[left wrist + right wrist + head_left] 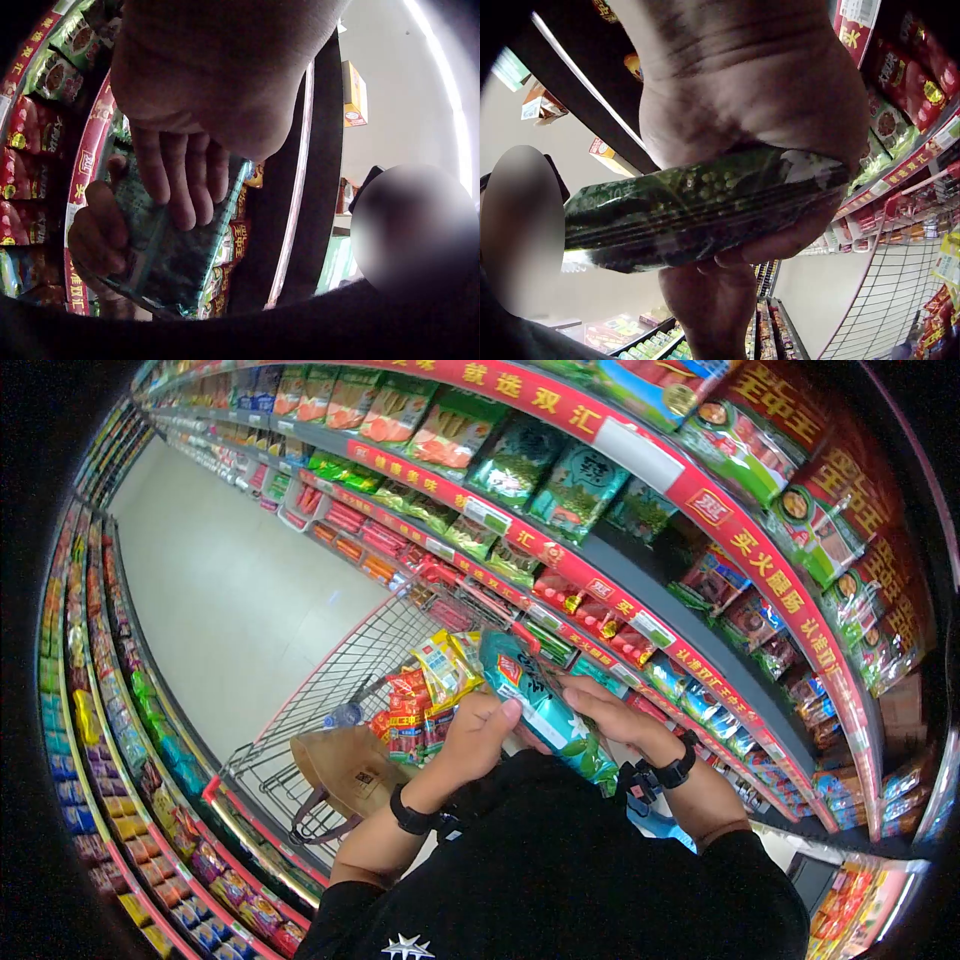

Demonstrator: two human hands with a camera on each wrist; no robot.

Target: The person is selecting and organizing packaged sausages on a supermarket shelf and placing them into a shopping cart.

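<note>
A teal-green plastic food pack (540, 705) with a red logo is held before the chest, over the near end of the shopping cart. My left hand (478, 740) grips its left side, thumb on the printed face. The right hand (612, 710) holds the opposite side, its thumb also on top. From the left wrist, the left fingers (178, 176) lie along the underside of the pack (180, 255). In the right wrist view the pack (705, 206) spans the right palm, with fingers curled beneath it.
The wire shopping cart (325, 670) contains a brown bag (345, 765), yellow packs (445, 670), red packs (407, 705) and a clear bottle (344, 715). Stocked shelves with red label strips (600, 588) rise close on the right. Another shelf row (150, 790) lines the left side of the pale aisle floor (220, 580).
</note>
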